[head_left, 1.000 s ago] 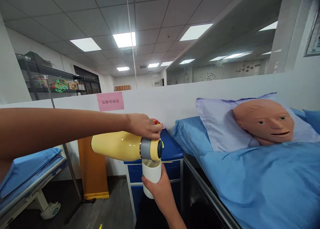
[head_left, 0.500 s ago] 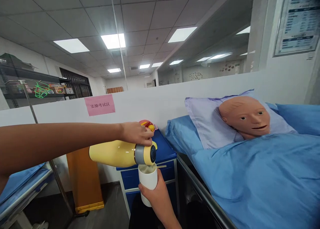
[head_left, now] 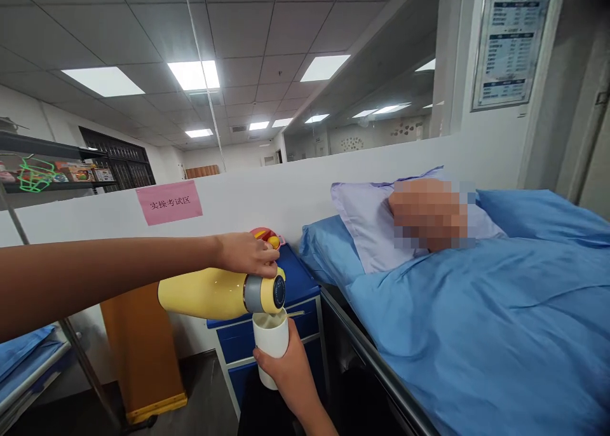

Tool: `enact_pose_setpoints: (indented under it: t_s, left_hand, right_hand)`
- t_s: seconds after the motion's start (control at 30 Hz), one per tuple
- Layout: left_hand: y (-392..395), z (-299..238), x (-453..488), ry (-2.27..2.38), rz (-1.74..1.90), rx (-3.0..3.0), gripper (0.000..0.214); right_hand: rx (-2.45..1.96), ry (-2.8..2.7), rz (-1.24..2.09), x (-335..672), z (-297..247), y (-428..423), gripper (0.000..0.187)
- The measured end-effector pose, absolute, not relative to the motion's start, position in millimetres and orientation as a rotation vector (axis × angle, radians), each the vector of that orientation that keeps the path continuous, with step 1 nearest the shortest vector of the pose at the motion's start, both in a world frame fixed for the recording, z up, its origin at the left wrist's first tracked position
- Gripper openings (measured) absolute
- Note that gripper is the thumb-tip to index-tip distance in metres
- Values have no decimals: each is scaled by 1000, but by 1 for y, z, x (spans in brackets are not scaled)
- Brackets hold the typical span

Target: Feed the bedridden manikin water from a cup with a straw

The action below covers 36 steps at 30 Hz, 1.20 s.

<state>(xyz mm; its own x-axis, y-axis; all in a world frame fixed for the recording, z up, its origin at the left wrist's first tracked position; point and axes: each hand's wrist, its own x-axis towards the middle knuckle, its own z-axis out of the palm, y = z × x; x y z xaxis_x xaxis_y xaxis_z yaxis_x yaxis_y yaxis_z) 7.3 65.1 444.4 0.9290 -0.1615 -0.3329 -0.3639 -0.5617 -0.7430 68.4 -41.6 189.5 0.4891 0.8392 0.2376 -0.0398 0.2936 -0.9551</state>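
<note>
My left hand (head_left: 248, 254) is closed around the handle side of a yellow thermos flask (head_left: 203, 293), which lies tilted almost flat. Its grey-collared neck and dark round cap end point to the right, over the mouth of a white cup (head_left: 271, 337). My right hand (head_left: 290, 366) wraps round that cup from the right and keeps it upright. A thin stick-like handle (head_left: 296, 313) juts out over the cup's rim. Inside the cup I see a pale surface, but cannot make out what it is.
Behind the flask stands a blue bedside cabinet (head_left: 298, 274) bearing a pink bowl (head_left: 279, 239) with yellow items. To the right, a manikin (head_left: 429, 213) lies on a pillow under a blue quilt (head_left: 476, 315). A dark bed rail (head_left: 376, 366) runs alongside. At left stand a pole (head_left: 88, 366) and a brown panel (head_left: 143, 353).
The view has turned slightly right, so everything sits further left in the picture. Flask and cup keep the same pose, flask end over the cup's mouth.
</note>
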Motion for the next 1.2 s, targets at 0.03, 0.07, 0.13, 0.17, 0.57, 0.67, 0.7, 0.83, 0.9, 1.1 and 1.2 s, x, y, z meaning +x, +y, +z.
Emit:
enact_pose_setpoints:
  t_s: [0.03, 0.07, 0.13, 0.17, 0.57, 0.67, 0.7, 0.83, 0.9, 1.1, 1.2]
  left_hand:
    - [64, 445, 8, 369, 284, -2180, 37]
    - [63, 445, 10, 369, 285, -2181, 37]
    - [62, 447, 12, 364, 295, -2175, 38]
    - [61, 447, 13, 363, 303, -2170, 38]
    - [59, 450, 22, 335, 225, -2299, 38]
    - [57, 451, 26, 298, 264, -2276, 40]
    - [57, 451, 26, 317, 252, -2264, 41]
    - [59, 451, 27, 494, 118, -2200, 38]
    - [59, 452, 28, 557, 93, -2137, 36]
    - [55, 453, 31, 458, 212, -2026, 42]
    - [55, 451, 32, 401, 236, -2066, 42]
  right_hand:
    - [-1122, -879, 692, 69, 189, -41, 45]
    - [-1116, -878, 685, 69, 189, -41, 46]
    - [-1109, -878, 672, 70, 189, -41, 46]
    - [-1111, -878, 664, 70, 189, -41, 45]
    - [-1118, -863, 681, 75, 195, -49, 50]
    - [-1113, -840, 670, 75, 197, -50, 52]
    - [-1112, -836, 669, 76, 197, -50, 53]
    - [-1108, -834, 640, 78, 196, -50, 54]
    - [-1115, -834, 637, 79, 196, -50, 52]
    - [-1118, -833, 640, 82, 198, -52, 51]
    - [-1110, -838, 639, 82, 198, -52, 51]
